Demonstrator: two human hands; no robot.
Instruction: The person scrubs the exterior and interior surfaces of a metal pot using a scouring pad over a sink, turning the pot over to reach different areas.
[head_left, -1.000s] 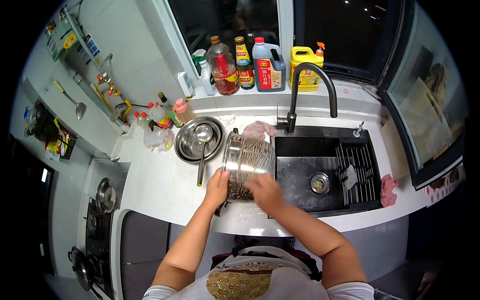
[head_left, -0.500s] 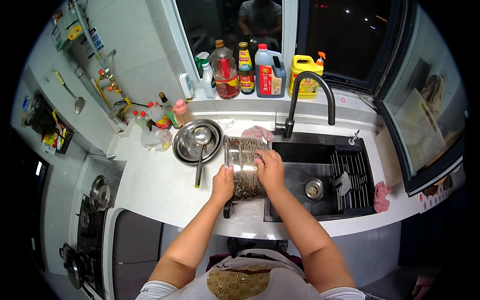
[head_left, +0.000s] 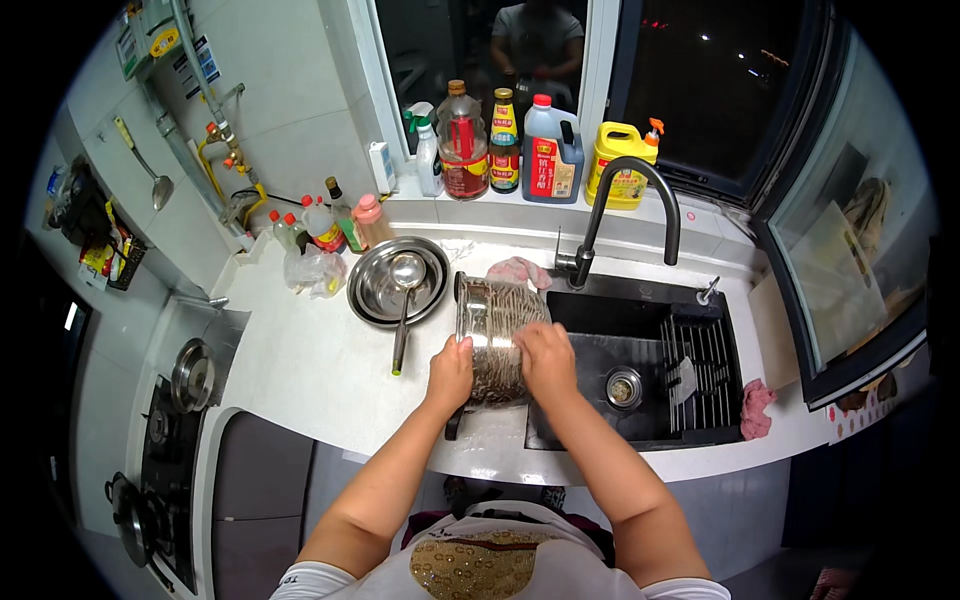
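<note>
A shiny steel pot (head_left: 492,308) lies tipped on its side on the counter, at the left edge of the sink. Dark handles stick out at its far and near ends. My left hand (head_left: 451,372) grips the pot's rim on the left, thumb on the outside, other fingers mostly hidden. Bent fingers of my right hand (head_left: 549,362) press against the pot's wall on the right; they are slightly blurred, and whatever they hold is hidden. Left of the pot, a ladle (head_left: 406,272) rests in nested steel bowls (head_left: 362,290), its handle hanging over the rim.
The black sink (head_left: 590,345) with a drying rack (head_left: 697,365) lies to the right, under a dark tap (head_left: 672,215). Pink cloths (head_left: 519,271) lie behind the pot and right of the sink. Bottles (head_left: 465,150) line the sill; a stove (head_left: 165,480) stands far left.
My right hand has slid a little nearer to me along the pot's wall. My left hand keeps its hold on the rim. The whole view has shifted slightly.
</note>
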